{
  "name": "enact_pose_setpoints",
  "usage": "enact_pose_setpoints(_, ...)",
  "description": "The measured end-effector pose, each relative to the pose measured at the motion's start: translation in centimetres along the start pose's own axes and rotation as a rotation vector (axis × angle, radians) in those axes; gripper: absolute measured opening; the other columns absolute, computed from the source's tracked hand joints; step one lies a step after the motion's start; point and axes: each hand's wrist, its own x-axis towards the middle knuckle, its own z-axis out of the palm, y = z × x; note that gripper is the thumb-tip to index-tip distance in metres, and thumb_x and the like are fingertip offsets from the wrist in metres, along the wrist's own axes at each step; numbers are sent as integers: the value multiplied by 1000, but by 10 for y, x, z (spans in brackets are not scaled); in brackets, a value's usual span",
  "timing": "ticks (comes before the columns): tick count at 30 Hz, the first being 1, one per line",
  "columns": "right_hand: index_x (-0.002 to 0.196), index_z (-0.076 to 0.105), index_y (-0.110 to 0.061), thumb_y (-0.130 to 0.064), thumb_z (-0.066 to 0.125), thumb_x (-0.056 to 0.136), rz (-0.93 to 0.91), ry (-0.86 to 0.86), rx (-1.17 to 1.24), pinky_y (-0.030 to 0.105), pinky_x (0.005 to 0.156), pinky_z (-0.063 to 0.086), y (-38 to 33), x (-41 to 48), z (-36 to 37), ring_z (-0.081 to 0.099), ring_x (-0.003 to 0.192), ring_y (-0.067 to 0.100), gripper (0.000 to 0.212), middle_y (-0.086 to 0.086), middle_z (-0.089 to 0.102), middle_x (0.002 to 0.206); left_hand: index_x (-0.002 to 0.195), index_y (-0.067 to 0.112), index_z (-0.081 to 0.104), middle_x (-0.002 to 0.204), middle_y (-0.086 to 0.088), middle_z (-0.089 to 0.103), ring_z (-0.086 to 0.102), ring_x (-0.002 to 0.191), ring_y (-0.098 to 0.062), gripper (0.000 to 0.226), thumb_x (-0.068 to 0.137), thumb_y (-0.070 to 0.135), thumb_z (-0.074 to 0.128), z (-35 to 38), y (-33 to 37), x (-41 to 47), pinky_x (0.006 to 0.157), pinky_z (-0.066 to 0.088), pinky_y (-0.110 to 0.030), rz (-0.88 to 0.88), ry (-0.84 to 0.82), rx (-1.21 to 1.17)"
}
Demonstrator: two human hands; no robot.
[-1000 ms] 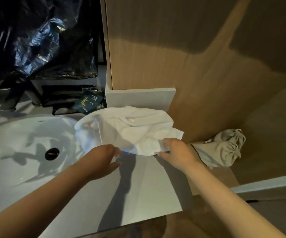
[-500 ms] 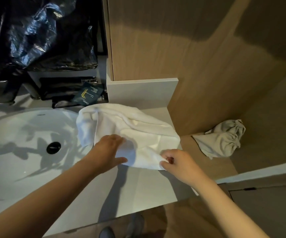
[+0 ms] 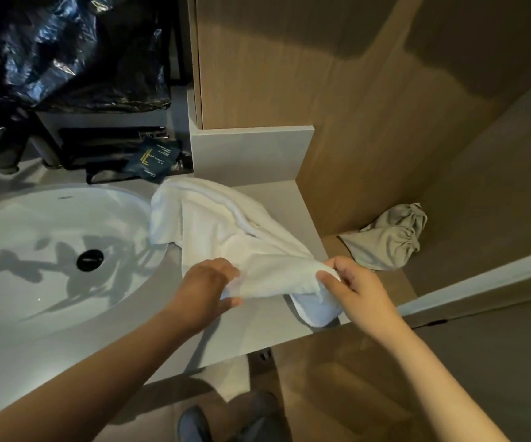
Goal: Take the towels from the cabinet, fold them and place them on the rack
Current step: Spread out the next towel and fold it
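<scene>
So the towel (image 3: 225, 231) sits on the counter (image 3: 257, 336), running away from both hands and leftward to the sink (image 3: 28, 282), long axis slanting far-left to near-right, its near edge lifted and pinched by the left hand (image 3: 208, 283) and right hand (image 3: 355, 290), which has the closest corner.

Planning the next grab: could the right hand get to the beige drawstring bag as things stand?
Probably, once freed: the right hand pinches the white towel, but nothing lies between it and the beige bag.
</scene>
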Motion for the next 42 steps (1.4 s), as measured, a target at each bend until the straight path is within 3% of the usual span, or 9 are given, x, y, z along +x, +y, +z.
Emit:
enact_pose_setpoints(3,92,62,-23,-32,55,98,-11,17,30,17,70,50,-2,3,-3,63,84,5,13,-12,64,83,109,13,68,109,-2,65,62,99,-17,22,98,23,52,-5,6,-6,84,42,-17,-24,71,-9)
enact_pose_setpoints(8,104,67,-22,-32,62,94,0,14,166,26,80,53,0,19,-28,64,94,9,15,-7,68,97,88,9,65,83,-8,68,64,75,-24,26,100,26,48,-32,22,-13,71,51,-33,-12,145,-106)
enact_pose_setpoints(13,99,69,-30,-35,74,84,-32,-110,250,30,68,50,-1,40,-62,64,77,15,16,11,67,83,67,19,43,65,1,52,48,65,-18,38,102,33,38,-60,34,0,62,38,-25,-156,194,-144)
enact_pose_setpoints(17,89,71,-28,-30,69,90,-46,-102,165,26,65,48,10,56,-63,62,71,9,3,-3,67,76,73,10,54,71,-4,55,50,73,-24,32,99,29,51,-57,35,-2,71,39,-32,-198,210,-190)
enact_pose_setpoints(19,88,70,-27,-24,63,94,-16,-19,70,27,70,48,15,64,-60,63,80,13,10,-6,68,83,73,15,58,70,2,57,52,70,-17,28,95,31,56,-52,38,-2,69,42,-23,-215,231,-286)
enact_pose_setpoints(24,128,60,-26,-37,66,92,-71,-11,-133,20,92,41,4,65,-50,50,109,3,38,-15,52,121,69,22,62,68,8,61,53,69,-6,24,90,32,65,-54,54,16,62,37,-13,-322,329,-487)
enact_pose_setpoints(30,116,65,-29,-29,77,83,-163,-28,31,10,77,48,-9,37,-41,57,94,-3,35,-14,62,107,98,25,68,77,12,61,53,65,-1,9,91,21,64,-68,76,37,55,39,-15,-322,328,-735)
enact_pose_setpoints(37,117,63,-37,-39,77,81,-271,13,-23,6,72,50,-20,22,-27,59,96,0,39,-31,54,104,101,13,70,92,8,68,61,73,5,13,90,8,64,-73,97,43,64,43,-5,-235,308,-863)
enact_pose_setpoints(42,104,73,-23,-21,67,90,-406,140,-139,18,73,53,-22,28,-32,61,90,7,14,-13,63,105,106,20,69,93,8,69,62,79,-2,16,90,19,66,-77,99,39,64,45,-8,-166,216,-910)
